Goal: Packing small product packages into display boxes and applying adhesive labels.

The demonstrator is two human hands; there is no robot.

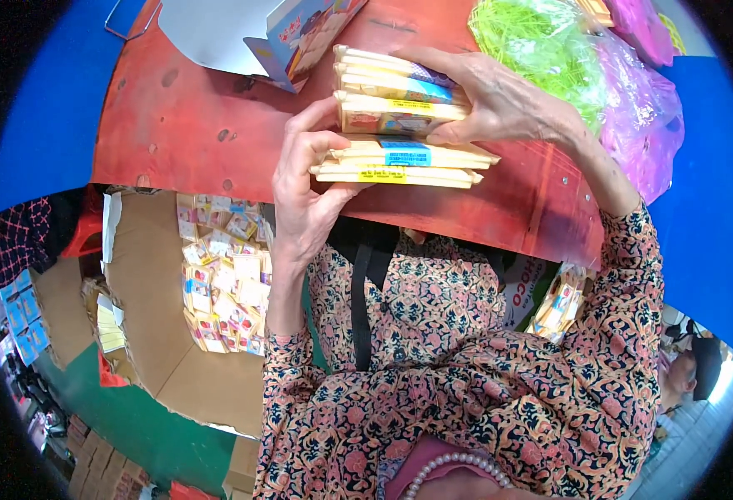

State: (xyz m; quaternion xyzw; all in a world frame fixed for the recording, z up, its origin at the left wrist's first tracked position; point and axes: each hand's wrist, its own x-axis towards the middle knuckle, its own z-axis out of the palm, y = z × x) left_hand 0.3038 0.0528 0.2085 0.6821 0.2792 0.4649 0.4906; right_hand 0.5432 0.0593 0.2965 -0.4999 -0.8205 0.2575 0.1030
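1. Your right hand (504, 104) clasps the upper stack of wrapped snack packets (383, 123) at 12 o'clock, fingers over the top and thumb beneath. Gripping it from the 3 o'clock end probably stops the slick wrappers sliding apart.
2. Your left hand (300, 179) pinches the lower packets (408, 158), at least 2, just under that stack, from their 9 o'clock end. Its index finger rests at the upper stack's end, likely to steady it.
3. Both groups are above the red wooden table (183, 117), edges facing you, which seems to let you check their alignment.
4. At 9 o'clock, an open cardboard carton (142, 267) holds loose snack packets (233, 287), apparently sited for easy reach.
5. At 11 o'clock lies a printed paperboard box (316, 33); at 1 o'clock, a clear bag of green shred (533, 37), both beyond your hands.
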